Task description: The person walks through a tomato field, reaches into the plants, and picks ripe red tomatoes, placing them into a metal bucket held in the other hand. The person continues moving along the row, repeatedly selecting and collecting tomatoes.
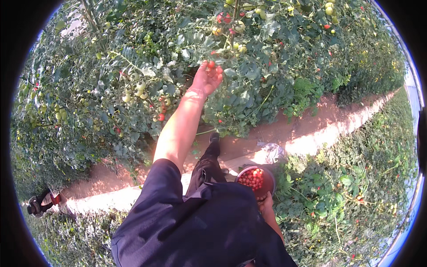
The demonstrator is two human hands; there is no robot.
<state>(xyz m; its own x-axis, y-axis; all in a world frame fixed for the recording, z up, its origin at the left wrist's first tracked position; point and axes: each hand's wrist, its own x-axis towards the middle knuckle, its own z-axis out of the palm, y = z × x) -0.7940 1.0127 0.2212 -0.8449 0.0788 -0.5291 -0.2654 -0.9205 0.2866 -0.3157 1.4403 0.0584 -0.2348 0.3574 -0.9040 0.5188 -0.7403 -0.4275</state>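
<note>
My left hand (208,80) reaches out into the tomato plants, its fingertips around a small red tomato (211,64). Whether that fruit is still on its stem I cannot tell. Beside my right hip, my right hand (266,203) grips the near rim of a round bucket (274,182). Small red tomatoes (251,178) are heaped in the bucket, mostly towards its left side. More red tomatoes (161,116) and a cluster of pale green ones (138,90) hang left of my forearm. Large red and green tomatoes (238,26) grow beyond my left hand.
A dirt path (267,133) with a sunlit strip runs between two rows of plants. Crumpled pale plastic (273,152) lies beyond the bucket. Low tomato foliage (333,200) stands at right. Another person (36,205) is on the path at far left, near a red container (56,198).
</note>
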